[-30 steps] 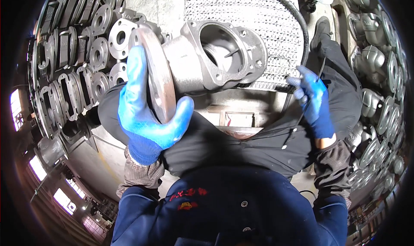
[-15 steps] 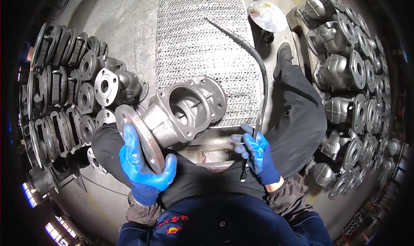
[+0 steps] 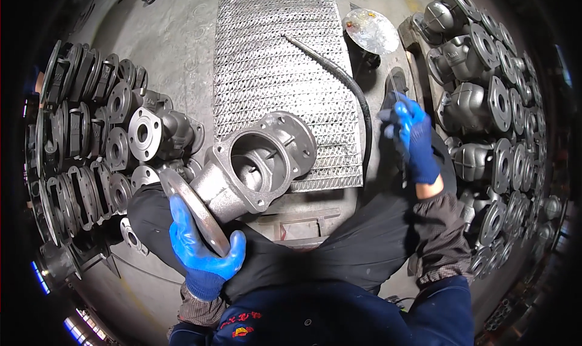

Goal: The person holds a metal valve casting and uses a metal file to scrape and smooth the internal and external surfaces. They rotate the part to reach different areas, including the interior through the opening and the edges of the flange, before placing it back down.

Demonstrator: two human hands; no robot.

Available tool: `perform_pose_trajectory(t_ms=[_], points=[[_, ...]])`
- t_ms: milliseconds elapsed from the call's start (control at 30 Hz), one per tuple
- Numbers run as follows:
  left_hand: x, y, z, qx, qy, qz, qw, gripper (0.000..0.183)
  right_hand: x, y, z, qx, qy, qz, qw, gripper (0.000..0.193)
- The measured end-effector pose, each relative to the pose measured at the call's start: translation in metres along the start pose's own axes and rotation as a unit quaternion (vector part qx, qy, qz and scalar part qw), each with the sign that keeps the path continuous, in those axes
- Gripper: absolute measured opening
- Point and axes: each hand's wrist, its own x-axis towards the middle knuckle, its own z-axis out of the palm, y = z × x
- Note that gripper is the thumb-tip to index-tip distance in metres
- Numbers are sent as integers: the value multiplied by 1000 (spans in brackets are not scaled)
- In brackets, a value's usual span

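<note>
A grey cast-metal valve body (image 3: 209, 179) with round flanges and a wide opening on top lies tilted in front of me, its far end on a ridged metal sheet (image 3: 273, 61). My left hand (image 3: 206, 246), in a blue glove, is wrapped round the rim of its near flange, thumb on one side and fingers on the other. Off to the right, my blue-gloved right hand (image 3: 409, 122) is raised over my right leg, closed on a thin dark rod-like tool (image 3: 404, 175). The tool's kind cannot be made out. Its fingers are partly blurred.
Several valve bodies and flanged castings (image 3: 160, 134) are stacked at left. More valve bodies (image 3: 476, 106) stand in rows at right. A black ribbed hose (image 3: 345, 79) crosses the metal sheet's right side. Beyond it stands a round stained plate (image 3: 371, 31) on a dark support.
My right hand has moved up and to the right, away from the valve body, with the thin tool in it. My left hand stays on the flange.
</note>
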Motion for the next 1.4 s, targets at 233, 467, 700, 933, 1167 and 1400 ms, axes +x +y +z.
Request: perform_pose_trajectory(t_ms=[233, 467, 700, 933, 1167, 1400], points=[[8, 10, -4, 30, -21, 13, 999, 96, 93, 3, -8, -308, 19, -100, 946, 25], [13, 18, -4, 32, -45, -2, 998, 99, 129, 6, -2, -617, 77, -231, 748, 25], [14, 17, -3, 36, -50, -1, 998, 100, 135, 3, 10, -608, 47, -215, 763, 30], [14, 22, -4, 42, -56, -9, 998, 100, 137, -2, 10, -617, 37, -191, 763, 32], [13, 22, -5, 42, -65, -4, 997, 101, 147, 0, -3, -588, 8, -211, 781, 33], [23, 22, -5, 50, -42, 22, 998, 96, 147, -17, 11, -288, -63, 50, 954, 36]])
